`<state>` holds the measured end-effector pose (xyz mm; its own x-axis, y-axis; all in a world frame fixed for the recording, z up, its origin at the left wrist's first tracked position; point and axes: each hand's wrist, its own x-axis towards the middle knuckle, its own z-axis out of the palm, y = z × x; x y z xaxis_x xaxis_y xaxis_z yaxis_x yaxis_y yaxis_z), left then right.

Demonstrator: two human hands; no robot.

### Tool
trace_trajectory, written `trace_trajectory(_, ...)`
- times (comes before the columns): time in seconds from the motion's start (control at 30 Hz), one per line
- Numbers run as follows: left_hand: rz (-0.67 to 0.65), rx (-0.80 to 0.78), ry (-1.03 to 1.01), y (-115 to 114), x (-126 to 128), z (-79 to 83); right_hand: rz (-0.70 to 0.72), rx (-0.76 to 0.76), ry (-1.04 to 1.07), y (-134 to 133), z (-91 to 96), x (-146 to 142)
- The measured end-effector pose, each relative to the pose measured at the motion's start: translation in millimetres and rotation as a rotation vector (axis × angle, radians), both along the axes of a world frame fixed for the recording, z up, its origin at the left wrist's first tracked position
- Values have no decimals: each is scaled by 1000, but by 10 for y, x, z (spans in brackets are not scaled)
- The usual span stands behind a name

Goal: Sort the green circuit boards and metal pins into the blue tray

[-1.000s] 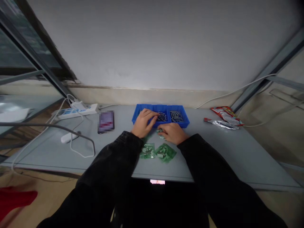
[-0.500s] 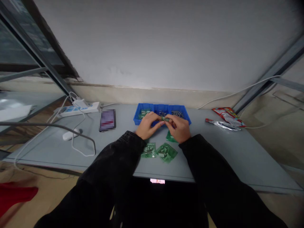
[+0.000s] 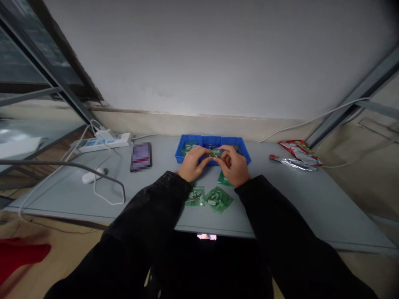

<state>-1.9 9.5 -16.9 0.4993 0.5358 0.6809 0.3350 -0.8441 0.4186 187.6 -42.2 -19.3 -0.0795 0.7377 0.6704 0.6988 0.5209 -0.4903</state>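
Note:
Both my hands meet above the front of a blue three-compartment plastic tray (image 3: 187, 138). Between the fingertips of my left hand (image 3: 191, 163) and my right hand (image 3: 233, 164) is a small green circuit board (image 3: 216, 153), held by both. The tray's left compartment holds green parts; the other compartments hold small metal parts, partly hidden by my fingers. Nearer me on the grey table (image 3: 296, 199), green boards lie in clear bags (image 3: 195, 196) (image 3: 218, 199), and another green bag (image 3: 224, 179) sits partly under my right hand.
A phone with a blurred screen (image 3: 141, 157) lies left of the tray. Further left are a white power strip (image 3: 99, 143), a white plug (image 3: 89, 177) and loose cables. Foil wrappers (image 3: 294, 155) lie at the right. A wall stands behind the table.
My hands have come together over the tray's front, with the small green board held between them. A second ago my left hand was in the tray and my right hand was in front of it.

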Motion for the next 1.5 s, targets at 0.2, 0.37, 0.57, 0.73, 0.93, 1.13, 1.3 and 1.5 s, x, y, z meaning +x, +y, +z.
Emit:
trace_trajectory(0.2, 61, 17, -9, -3, -6, -4, -15, -42, 58, 12, 0, 4)
trace_trajectory(0.37, 66, 18, -14, -6, -8, 1, -23, -19, 42, 22, 5, 14)
trace_trajectory(0.57, 36, -2, 9, -24, 2, 21, -11, -1, -3, 31, -2, 23)
trace_trajectory(0.73, 0, 3, -8, -20, -3, 37, 23, 12, -65, 6, 22, 9)
trace_trajectory(0.93, 7, 8, 23, -17, -9, 40, 42, 18, -88, 2, 40, 2)
trace_trajectory(1.13, 4, 10, 51, -23, -2, 23, 58, 44, -83, 24, 16, 11)
trace_trajectory(1.3, -48, 16, 6, -42, 16, 57, 47, 67, -56, 41, 9, 24)
trace_trajectory(1.5, -43, 24, 17, -32, 31, 42, 26, 44, -73, 40, -11, 14)
